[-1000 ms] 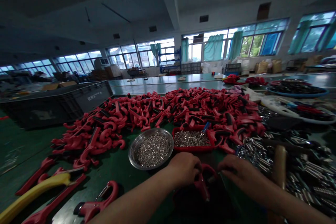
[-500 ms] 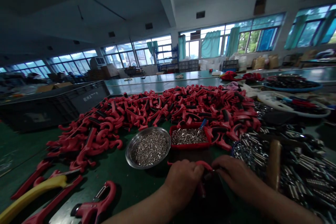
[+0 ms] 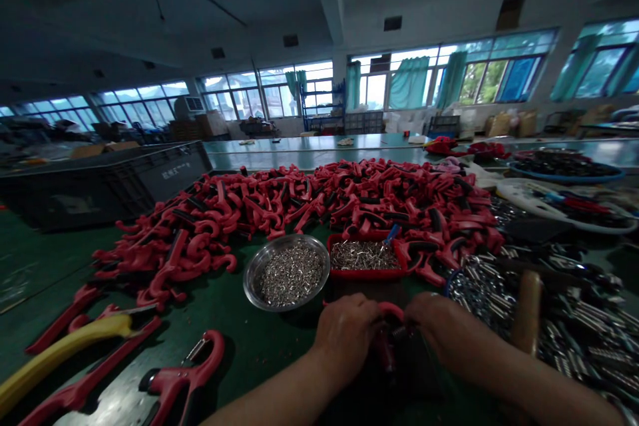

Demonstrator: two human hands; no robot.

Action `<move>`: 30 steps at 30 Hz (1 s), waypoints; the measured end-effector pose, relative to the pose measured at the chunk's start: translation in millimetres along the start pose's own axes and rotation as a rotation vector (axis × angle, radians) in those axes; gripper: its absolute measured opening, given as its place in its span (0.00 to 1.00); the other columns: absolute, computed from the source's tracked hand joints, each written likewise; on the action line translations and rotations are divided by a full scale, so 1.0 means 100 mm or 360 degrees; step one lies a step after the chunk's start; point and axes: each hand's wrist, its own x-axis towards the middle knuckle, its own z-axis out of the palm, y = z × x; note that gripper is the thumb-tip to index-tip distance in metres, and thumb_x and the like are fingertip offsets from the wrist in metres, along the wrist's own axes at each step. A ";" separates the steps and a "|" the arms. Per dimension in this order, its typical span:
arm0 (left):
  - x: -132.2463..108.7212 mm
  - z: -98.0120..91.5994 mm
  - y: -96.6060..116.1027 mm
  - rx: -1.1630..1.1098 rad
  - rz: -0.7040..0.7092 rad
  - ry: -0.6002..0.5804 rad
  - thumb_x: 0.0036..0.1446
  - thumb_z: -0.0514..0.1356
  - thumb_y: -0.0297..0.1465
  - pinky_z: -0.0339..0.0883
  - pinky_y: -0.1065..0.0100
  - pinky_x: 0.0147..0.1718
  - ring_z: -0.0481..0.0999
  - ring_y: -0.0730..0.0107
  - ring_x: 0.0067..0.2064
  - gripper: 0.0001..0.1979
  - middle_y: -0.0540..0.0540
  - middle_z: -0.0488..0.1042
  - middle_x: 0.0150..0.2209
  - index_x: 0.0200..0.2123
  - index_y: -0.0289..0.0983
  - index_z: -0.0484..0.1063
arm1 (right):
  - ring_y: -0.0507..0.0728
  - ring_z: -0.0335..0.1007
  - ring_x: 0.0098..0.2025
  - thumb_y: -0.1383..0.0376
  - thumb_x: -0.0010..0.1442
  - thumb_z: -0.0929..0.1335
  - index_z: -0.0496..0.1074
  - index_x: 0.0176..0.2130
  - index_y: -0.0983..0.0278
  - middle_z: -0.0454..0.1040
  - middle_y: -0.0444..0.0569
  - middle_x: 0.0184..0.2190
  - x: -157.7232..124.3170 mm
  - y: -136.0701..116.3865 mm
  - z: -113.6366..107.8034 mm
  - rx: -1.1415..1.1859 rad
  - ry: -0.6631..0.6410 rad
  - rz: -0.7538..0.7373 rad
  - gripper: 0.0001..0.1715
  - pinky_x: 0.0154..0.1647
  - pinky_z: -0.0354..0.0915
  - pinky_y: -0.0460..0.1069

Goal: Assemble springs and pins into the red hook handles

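Observation:
My left hand [image 3: 347,333] is closed round a red curved handle piece [image 3: 390,311] low in the middle of the green table [image 3: 239,346]. Touching the same piece from the right, my right hand [image 3: 436,326] has its fingers pinched together at it. What the fingertips pinch is too small to make out. Just beyond the hands stand a round steel bowl [image 3: 286,272] of small metal pins and a red tray [image 3: 367,258] of similar pins.
A big heap of red handle pieces [image 3: 319,203] covers the table's middle. Metal springs and parts [image 3: 564,319] with a wooden handle [image 3: 523,313] lie at right. A dark crate [image 3: 107,183] stands at left. Yellow and red tools [image 3: 80,346] lie near the front left.
Both hands stay together on the red piece. The view has shifted slightly, and my hands sit a little closer to the bowl and tray.

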 end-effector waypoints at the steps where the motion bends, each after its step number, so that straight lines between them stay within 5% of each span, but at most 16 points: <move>1: -0.01 -0.01 0.01 0.0035 0.0024 -0.0015 0.59 0.53 0.34 0.61 0.71 0.31 0.71 0.69 0.36 0.07 0.52 0.72 0.33 0.36 0.44 0.70 | 0.58 0.68 0.36 0.79 0.48 0.58 0.73 0.34 0.66 0.73 0.53 0.33 0.01 0.01 0.00 -0.0020 -0.0013 -0.0005 0.20 0.38 0.63 0.51; 4: -0.04 -0.05 0.01 0.0041 0.0109 -0.0049 0.58 0.52 0.39 0.62 0.68 0.32 0.69 0.66 0.37 0.10 0.50 0.71 0.36 0.40 0.44 0.69 | 0.57 0.70 0.34 0.77 0.48 0.60 0.74 0.31 0.65 0.74 0.52 0.31 0.04 0.04 -0.02 -0.0082 -0.0049 -0.0059 0.16 0.35 0.64 0.49; 7: -0.11 -0.06 -0.01 -0.0119 0.0181 0.0000 0.42 0.57 0.55 0.61 0.58 0.42 0.65 0.57 0.45 0.30 0.46 0.68 0.46 0.45 0.42 0.65 | 0.58 0.70 0.33 0.77 0.46 0.62 0.74 0.29 0.65 0.74 0.52 0.29 0.07 0.04 -0.04 -0.0171 -0.0068 -0.0125 0.15 0.34 0.64 0.49; 10: -0.17 -0.04 -0.06 -0.0235 0.0267 0.0014 0.32 0.58 0.60 0.51 0.50 0.52 0.61 0.52 0.51 0.45 0.42 0.64 0.52 0.51 0.40 0.59 | 0.60 0.70 0.36 0.80 0.45 0.62 0.74 0.32 0.67 0.74 0.55 0.31 0.11 -0.05 -0.05 -0.0280 -0.0048 -0.0200 0.17 0.37 0.65 0.51; 17: -0.13 -0.01 -0.11 -0.0270 0.0279 -0.0039 0.31 0.60 0.58 0.49 0.48 0.52 0.63 0.53 0.48 0.47 0.44 0.66 0.49 0.54 0.42 0.56 | 0.61 0.72 0.32 0.82 0.42 0.60 0.73 0.33 0.67 0.74 0.55 0.30 0.08 -0.12 0.11 -0.0455 0.0184 -0.0277 0.21 0.33 0.69 0.54; 23: -0.06 0.01 -0.13 -0.0253 0.0240 -0.0150 0.28 0.59 0.59 0.50 0.48 0.51 0.62 0.49 0.49 0.54 0.41 0.64 0.52 0.57 0.38 0.53 | 0.57 0.73 0.34 0.81 0.42 0.56 0.67 0.47 0.67 0.76 0.54 0.36 -0.26 0.04 0.45 -0.0623 0.0827 -0.0428 0.32 0.25 0.71 0.47; 26: -0.04 -0.02 -0.13 -0.0254 0.0231 -0.0172 0.28 0.59 0.58 0.50 0.49 0.51 0.62 0.50 0.49 0.51 0.43 0.65 0.51 0.56 0.38 0.55 | 0.56 0.74 0.34 0.80 0.44 0.56 0.63 0.51 0.66 0.75 0.53 0.40 -0.31 -0.01 0.47 -0.0539 0.0764 -0.0334 0.35 0.26 0.72 0.47; 30: -0.03 -0.04 -0.08 -0.0228 0.0159 -0.0143 0.27 0.59 0.59 0.53 0.51 0.49 0.63 0.53 0.46 0.48 0.44 0.67 0.48 0.51 0.39 0.61 | 0.60 0.72 0.40 0.70 0.55 0.56 0.63 0.51 0.63 0.74 0.53 0.42 -0.41 0.14 0.29 -0.0382 0.0756 -0.0184 0.24 0.37 0.71 0.54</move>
